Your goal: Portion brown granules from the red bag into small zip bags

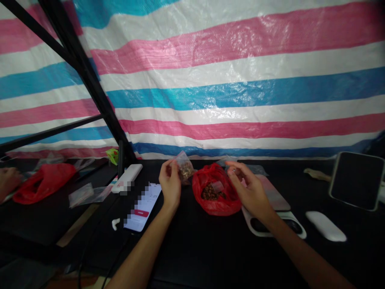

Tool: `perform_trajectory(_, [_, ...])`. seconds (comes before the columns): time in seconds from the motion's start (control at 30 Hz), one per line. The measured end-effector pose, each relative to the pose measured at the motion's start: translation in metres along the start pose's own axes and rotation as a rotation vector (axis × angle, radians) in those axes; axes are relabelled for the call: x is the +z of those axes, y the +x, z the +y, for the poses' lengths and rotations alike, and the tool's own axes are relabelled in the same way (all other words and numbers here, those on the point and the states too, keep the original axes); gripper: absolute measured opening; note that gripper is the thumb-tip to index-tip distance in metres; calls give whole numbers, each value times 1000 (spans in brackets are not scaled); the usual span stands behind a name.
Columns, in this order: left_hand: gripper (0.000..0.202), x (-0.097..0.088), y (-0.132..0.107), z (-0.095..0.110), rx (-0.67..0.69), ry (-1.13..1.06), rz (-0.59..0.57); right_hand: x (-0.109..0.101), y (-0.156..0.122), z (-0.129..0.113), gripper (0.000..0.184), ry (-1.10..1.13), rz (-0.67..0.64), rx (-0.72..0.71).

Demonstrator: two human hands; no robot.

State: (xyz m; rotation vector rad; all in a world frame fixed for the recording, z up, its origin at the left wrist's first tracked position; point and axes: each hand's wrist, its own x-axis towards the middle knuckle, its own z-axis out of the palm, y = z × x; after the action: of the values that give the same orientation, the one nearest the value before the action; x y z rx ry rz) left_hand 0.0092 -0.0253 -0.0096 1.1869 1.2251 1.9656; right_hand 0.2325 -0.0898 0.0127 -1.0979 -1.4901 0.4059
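Note:
My left hand [170,184] pinches the top of a small clear plastic bag [184,167] holding brown pieces. To its right lies a red plastic bag [215,204], open, with dark brown beans or nuts inside and a small clear bag [217,186] on them. My right hand [249,188] hovers at the red bag's right side, fingers curled toward the thumb. Whether those fingers hold anything is hidden. Thin clear plastic [255,170] lies just beyond them.
A phone [142,206] and white power bank [126,175] lie left on the black tabletop. A pink pad [272,192], white oblong object [325,226] and dark tablet [357,180] sit right. Further left are a black metal frame [90,80], another red bag [43,182] and a hand [9,180]. A striped tarp [240,80] hangs behind.

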Motion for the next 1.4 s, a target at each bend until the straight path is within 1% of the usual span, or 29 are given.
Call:
perform_trajectory(0.03, [28, -4, 7, -5, 11, 52, 47, 0, 0, 2, 29, -2, 12, 13])
perform_trajectory(0.1, [29, -9, 17, -15, 7, 144, 69, 1, 0, 6, 29, -1, 9, 34])
perform_trajectory(0.2, [30, -13, 21, -25, -18, 219, -28, 4, -1, 12, 29, 8, -18, 45])
perform_trajectory(0.33, [31, -13, 18, -28, 8, 349, -61, 4, -2, 17, 28, -10, -38, 27])
perform_trajectory(0.43, [29, -13, 14, -27, 69, 485, -141, 0, 1, 19, 28, -92, -7, -1])
perform_trajectory(0.53, [20, -15, 10, -24, 169, 675, -217, -10, 6, 22, 26, -229, 66, -29])
perform_trajectory(0.6, [18, -16, 7, -20, 234, 790, -213, -18, 10, 24, 25, -305, 118, -45])
perform_trajectory(0.67, [21, -15, 4, -16, 293, 857, -172, -27, 13, 28, 25, -372, 142, -63])
perform_trajectory(0.77, [25, -12, 0, -11, 381, 883, -133, -38, 18, 36, 30, -526, 78, -77])
perform_trajectory(0.87, [23, -9, -4, -7, 449, 859, -141, -43, 25, 47, 38, -692, -61, -23])
perform_trajectory(0.97, [21, -8, -8, -3, 513, 808, -163, -42, 35, 59, 44, -736, -201, 33])
perform_trajectory(1.03, [19, -8, -10, 1, 552, 750, -176, -39, 43, 65, 45, -705, -253, 45])
perform_trajectory(1.13, [16, -8, -13, 6, 593, 637, -209, -36, 50, 62, 45, -670, -223, 42])
perform_trajectory(1.17, [16, -8, -13, 8, 599, 595, -229, -36, 50, 57, 44, -650, -197, 27])
perform_trajectory(1.23, [14, -7, -15, 10, 609, 516, -304, -34, 47, 40, 43, -537, -164, -9])
perform_trajectory(1.27, [16, -6, -16, 12, 613, 486, -356, -32, 44, 30, 39, -356, -156, -21])
perform_trajectory(1.3, [23, -6, -17, 13, 617, 466, -415, -30, 40, 19, 36, -173, -188, 2])
perform_trajectory(1.33, [35, -5, -19, 13, 621, 457, -477, -26, 36, 10, 34, -34, -252, 32])
perform_trajectory(1.4, [63, -3, -22, 14, 628, 471, -598, -18, 27, -4, 35, 143, -324, 109])
